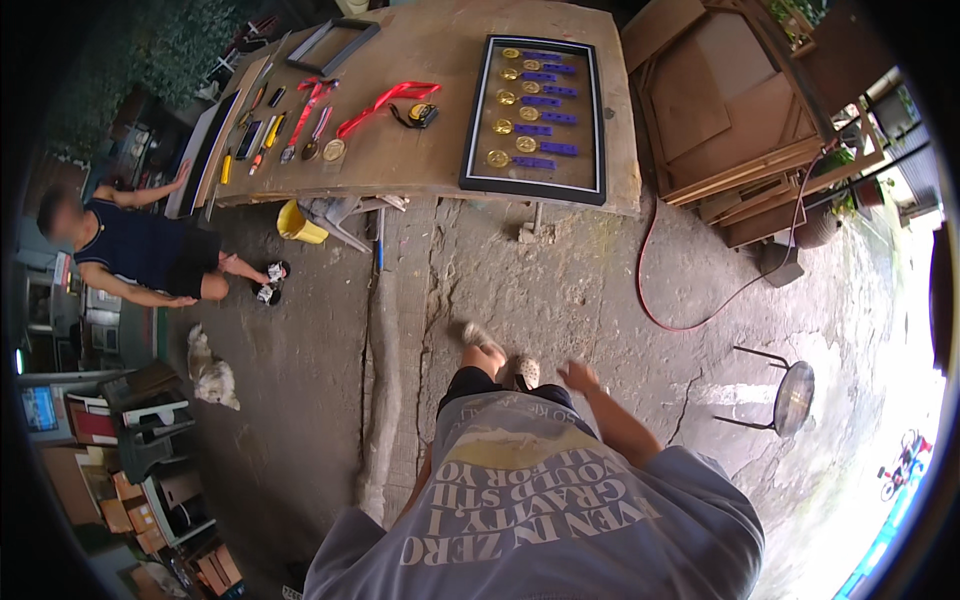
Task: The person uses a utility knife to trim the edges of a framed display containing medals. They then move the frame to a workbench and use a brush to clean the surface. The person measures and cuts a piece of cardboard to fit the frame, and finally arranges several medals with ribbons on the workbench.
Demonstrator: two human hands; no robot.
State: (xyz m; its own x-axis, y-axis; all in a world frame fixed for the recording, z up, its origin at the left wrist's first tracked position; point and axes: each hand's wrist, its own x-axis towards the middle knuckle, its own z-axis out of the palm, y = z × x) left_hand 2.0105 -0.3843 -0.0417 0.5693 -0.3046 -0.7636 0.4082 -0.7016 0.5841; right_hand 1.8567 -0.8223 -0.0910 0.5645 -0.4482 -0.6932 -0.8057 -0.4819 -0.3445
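My right hand (577, 376) hangs at my side above the concrete floor, near my shoe and apart from the table. It is small and blurred, so its finger pose is unclear. My left hand is hidden behind my grey shirt; only a strip of that forearm shows. Ahead stands a wooden table (420, 165). On its right part lies a black display frame (533, 190) with several gold medals on purple ribbons inside. Left of it are a medal on a red ribbon (375, 105), a yellow-black tape measure (420, 115) and a loose gold medal (334, 150).
Another person (145, 235) stands at the table's left end, one hand by a long dark board (205, 150). A yellow bucket (300, 223) sits below the table. A dog (211, 370) lies left, a round stool (794, 398) stands right, and a red hose (650, 290) crosses the floor.
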